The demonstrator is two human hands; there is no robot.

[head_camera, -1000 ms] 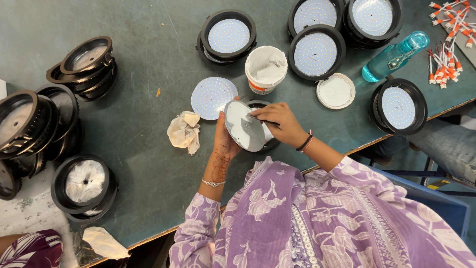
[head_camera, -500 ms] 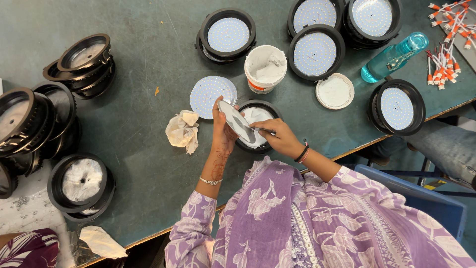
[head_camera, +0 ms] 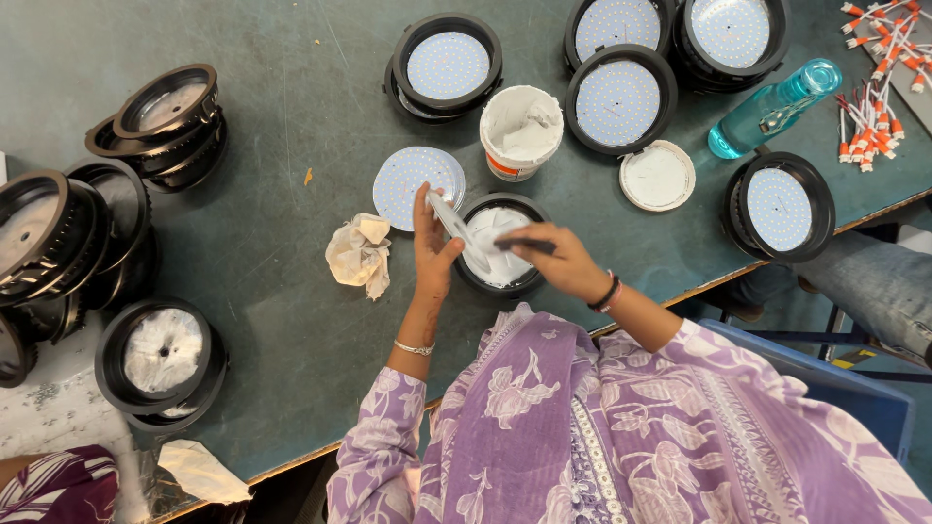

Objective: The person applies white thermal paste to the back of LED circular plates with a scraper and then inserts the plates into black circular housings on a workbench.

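A person in a purple floral garment is working at a dark green table, seen from above. The left hand is pinching a round white disc edge-on, tilted over a black housing smeared inside with white paste. The right hand is closing around a dark, slender tool, its tip lying over the housing; what kind of tool it is cannot be told, since the fingers are covering most of it.

Another disc is lying flat just left of the housing, with a crumpled rag further left. A paste tub is standing just beyond, its lid lying to the right. Finished lamps are sitting along the far edge, one cut off by the frame. Empty black shells are piling up at left, partly out of view. A blue bottle is lying at far right near white-and-orange connectors, too small to make out. A second person's knee is showing at right.
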